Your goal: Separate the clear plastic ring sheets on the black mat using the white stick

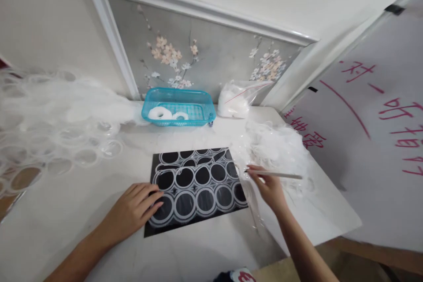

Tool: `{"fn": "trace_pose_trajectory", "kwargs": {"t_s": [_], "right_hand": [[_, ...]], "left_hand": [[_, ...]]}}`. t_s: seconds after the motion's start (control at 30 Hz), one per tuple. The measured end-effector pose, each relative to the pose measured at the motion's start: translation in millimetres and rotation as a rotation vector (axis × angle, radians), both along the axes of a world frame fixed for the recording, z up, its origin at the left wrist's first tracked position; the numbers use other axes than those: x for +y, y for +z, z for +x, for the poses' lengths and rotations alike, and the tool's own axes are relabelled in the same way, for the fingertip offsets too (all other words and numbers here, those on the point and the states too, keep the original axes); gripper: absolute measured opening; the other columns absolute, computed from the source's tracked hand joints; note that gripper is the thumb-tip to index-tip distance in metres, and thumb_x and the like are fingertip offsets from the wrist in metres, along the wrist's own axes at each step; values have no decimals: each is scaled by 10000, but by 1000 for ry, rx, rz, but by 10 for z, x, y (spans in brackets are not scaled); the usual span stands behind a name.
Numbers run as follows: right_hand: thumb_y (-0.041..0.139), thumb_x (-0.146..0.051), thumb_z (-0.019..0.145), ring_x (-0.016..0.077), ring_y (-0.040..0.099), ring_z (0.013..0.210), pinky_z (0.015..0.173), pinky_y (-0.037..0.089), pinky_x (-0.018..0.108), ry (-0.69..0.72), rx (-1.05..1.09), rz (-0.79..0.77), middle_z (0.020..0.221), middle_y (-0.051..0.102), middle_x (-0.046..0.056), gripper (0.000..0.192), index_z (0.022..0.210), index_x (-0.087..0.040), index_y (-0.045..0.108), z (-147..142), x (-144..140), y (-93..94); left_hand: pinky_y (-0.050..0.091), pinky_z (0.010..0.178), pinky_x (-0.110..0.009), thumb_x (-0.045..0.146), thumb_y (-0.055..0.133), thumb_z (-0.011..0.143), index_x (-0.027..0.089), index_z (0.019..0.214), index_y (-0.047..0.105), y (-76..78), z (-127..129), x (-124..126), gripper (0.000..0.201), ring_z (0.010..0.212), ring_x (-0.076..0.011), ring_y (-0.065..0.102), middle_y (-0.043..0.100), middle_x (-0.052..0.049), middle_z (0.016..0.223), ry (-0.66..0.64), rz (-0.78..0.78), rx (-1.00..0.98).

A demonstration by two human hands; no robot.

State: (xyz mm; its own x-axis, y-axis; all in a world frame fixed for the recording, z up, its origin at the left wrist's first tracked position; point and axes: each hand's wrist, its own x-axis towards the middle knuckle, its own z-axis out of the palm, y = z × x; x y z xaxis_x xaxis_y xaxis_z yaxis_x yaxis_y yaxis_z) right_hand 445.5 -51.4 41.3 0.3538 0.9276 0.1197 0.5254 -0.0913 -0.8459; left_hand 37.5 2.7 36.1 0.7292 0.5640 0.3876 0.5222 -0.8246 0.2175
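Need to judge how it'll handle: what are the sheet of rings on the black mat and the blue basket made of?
Sheet of rings: looks like thin clear plastic film, glossy, the black mat showing through. Blue basket: likely rigid moulded plastic, translucent, mesh floor. The mat looks matte; its material is unclear.

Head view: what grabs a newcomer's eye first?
The black mat at table centre, covered by a clear sheet of white-edged rings, stands out most. The left hand lies flat on its left edge; the right hand holds a thin white tool at its right edge. Behind them sits a turquoise basket with white rings inside, against a panel painted with blossoms.
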Motion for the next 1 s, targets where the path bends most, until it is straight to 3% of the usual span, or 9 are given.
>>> {"fn": "trace_pose_trajectory", "kwargs": {"t_s": [0.1, 0.27, 0.4, 0.5, 0.57, 0.7, 0.77, 0.87, 1.0], "right_hand": [[638, -468, 814, 257, 671, 864, 744, 519, 349, 185, 121, -108, 918, 742, 83, 295, 896, -202, 738, -404, 23, -129], [674, -488, 782, 232, 650, 717, 637, 480, 316, 224, 232, -190, 770, 726, 63, 325, 880, -182, 731, -666, 134, -229], [668, -494, 783, 237, 652, 735, 658, 480, 325, 244, 201, -233, 801, 731, 65, 336, 870, -176, 733, -712, 169, -238], [669, -485, 787, 251, 671, 792, 706, 506, 347, 220, 187, -200, 850, 738, 72, 324, 881, -182, 734, -703, 137, -253], [675, -464, 787, 257, 678, 843, 756, 523, 368, 223, 174, -136, 886, 741, 77, 296, 885, -191, 736, -691, 112, -270], [681, -425, 787, 254, 678, 885, 815, 531, 392, 254, 163, -83, 924, 740, 78, 242, 877, -209, 742, -704, 91, -289], [669, -416, 800, 253, 676, 876, 809, 530, 397, 251, 150, -89, 914, 740, 77, 231, 881, -211, 739, -744, 94, -267], [639, -401, 832, 246, 674, 862, 761, 536, 377, 284, 130, -58, 918, 737, 71, 219, 911, -217, 727, -853, 120, -170], [633, -359, 851, 228, 670, 915, 811, 528, 356, 364, 150, 26, 959, 731, 54, 171, 933, -231, 712, -1100, 279, 23]], "left_hand": [[480, 826, -344, 288, 510, 948, 200, 1028, 654, 35, -17, 31, 186, 921, -196, 613, 664, -57, 992, 129, -39, -60], [504, 838, -341, 401, 397, 979, 172, 1138, 599, 53, 22, 355, 344, 968, -207, 610, 619, -82, 1054, 342, -236, 16], [497, 845, -329, 377, 485, 935, 149, 1176, 577, 0, 162, 781, 344, 970, -212, 617, 602, -91, 1071, 321, -278, 151], [494, 750, -256, 291, 541, 895, 175, 889, 649, 5, 262, 1046, 159, 828, -165, 634, 623, -38, 929, 196, -294, 243], [481, 693, -252, 227, 536, 882, 167, 787, 635, 49, 302, 1186, 150, 750, -160, 624, 620, -37, 863, 164, -264, 291], [472, 728, -345, 161, 431, 917, 112, 871, 623, 178, 314, 1366, 203, 810, -235, 618, 609, -127, 923, 303, -110, 296], [473, 766, -392, 176, 398, 941, 92, 953, 616, 230, 294, 1335, 234, 883, -276, 615, 605, -159, 976, 369, -47, 277], [482, 813, -423, 213, 437, 944, 76, 1095, 588, 257, 247, 1053, 253, 951, -297, 607, 617, -165, 1047, 390, -1, 255], [502, 841, -376, 285, 453, 968, 98, 1122, 591, 176, 193, 438, 279, 950, -244, 615, 653, -125, 1041, 190, 39, 127]]}}
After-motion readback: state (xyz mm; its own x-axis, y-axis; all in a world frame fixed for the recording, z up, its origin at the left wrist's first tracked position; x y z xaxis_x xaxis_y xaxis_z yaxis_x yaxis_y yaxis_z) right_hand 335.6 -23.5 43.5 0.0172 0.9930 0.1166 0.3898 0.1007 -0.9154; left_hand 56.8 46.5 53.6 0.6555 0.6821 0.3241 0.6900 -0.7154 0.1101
